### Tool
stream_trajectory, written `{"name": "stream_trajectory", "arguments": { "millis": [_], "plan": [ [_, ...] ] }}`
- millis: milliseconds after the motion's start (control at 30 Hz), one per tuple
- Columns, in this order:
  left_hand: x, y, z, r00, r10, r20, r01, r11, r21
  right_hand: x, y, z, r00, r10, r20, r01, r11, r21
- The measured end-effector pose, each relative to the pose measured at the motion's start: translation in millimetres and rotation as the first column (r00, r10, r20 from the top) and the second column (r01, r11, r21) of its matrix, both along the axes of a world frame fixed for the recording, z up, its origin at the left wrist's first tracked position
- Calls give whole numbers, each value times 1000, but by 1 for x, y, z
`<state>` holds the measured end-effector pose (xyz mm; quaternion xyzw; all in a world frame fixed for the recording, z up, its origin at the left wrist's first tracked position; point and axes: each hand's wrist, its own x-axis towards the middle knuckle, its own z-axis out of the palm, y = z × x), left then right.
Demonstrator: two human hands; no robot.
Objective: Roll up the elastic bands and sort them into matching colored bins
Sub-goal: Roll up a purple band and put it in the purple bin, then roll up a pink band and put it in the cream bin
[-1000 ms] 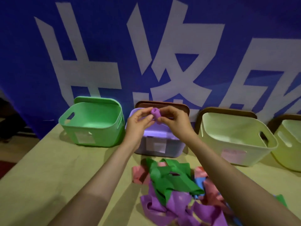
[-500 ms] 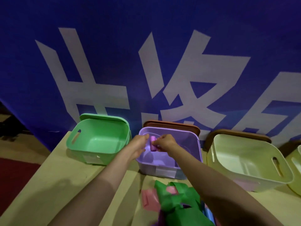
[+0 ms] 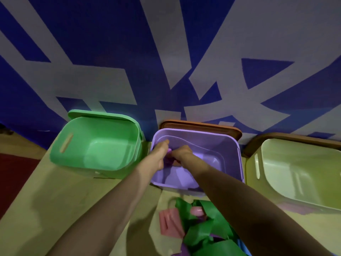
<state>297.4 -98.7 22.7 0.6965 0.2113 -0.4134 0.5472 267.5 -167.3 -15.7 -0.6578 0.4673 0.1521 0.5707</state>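
One rolled purple band (image 3: 169, 150), centre frame, is pinched between the left hand (image 3: 160, 152) and right hand (image 3: 181, 151), their fingers closed together on it inside the purple bin (image 3: 238, 163). Three bins stand on the worktop (image 3: 73, 196): green bin (image 3: 103, 145) left, purple centre, pale green bin (image 3: 295, 163) right. One pile of loose bands (image 3: 199, 228) lies lower centre.
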Motion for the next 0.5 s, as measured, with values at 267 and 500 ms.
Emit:
{"name": "stream_trajectory", "arguments": {
  "millis": [267,500],
  "plan": [
    [9,-1,-6,998,-50,-27,50,999,11,5,6,-7,990,-138,26,133,983,122],
    [1,3,14,999,-9,-51,7,999,-37,-8,-10,18,995,-96,-1,94,971,219]
  ]
}}
